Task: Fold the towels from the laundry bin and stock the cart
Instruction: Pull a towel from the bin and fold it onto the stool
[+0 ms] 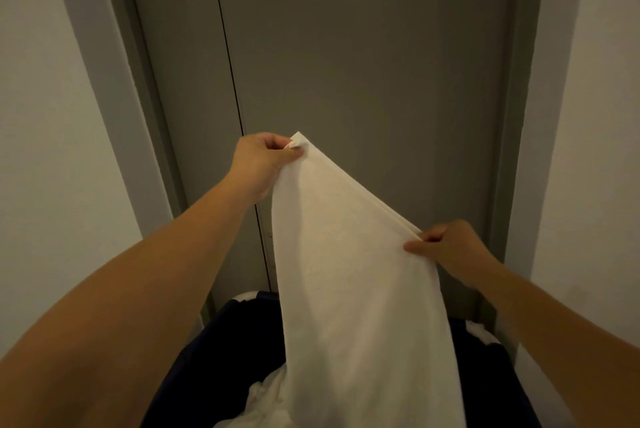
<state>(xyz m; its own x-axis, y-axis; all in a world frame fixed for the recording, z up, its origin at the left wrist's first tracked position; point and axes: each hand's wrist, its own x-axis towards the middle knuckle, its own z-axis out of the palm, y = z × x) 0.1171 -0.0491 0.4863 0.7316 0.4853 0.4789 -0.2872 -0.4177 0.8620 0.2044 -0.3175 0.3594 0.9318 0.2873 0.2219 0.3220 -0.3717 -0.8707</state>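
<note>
A white towel (349, 275) hangs doubled over in front of me, its top edge stretched between both hands. My left hand (261, 164) pinches the upper corner, raised high at centre. My right hand (446, 247) pinches the other end of that edge, lower and to the right. The towel's lower part drops into a dark blue laundry bin (221, 341) below me. More white laundry (266, 403) lies crumpled inside the bin. No cart is in view.
A grey door (363, 63) in a grey frame (519, 115) stands close ahead, right behind the bin. White walls (52, 115) flank it on both sides. A ceiling light reflects at the door's top.
</note>
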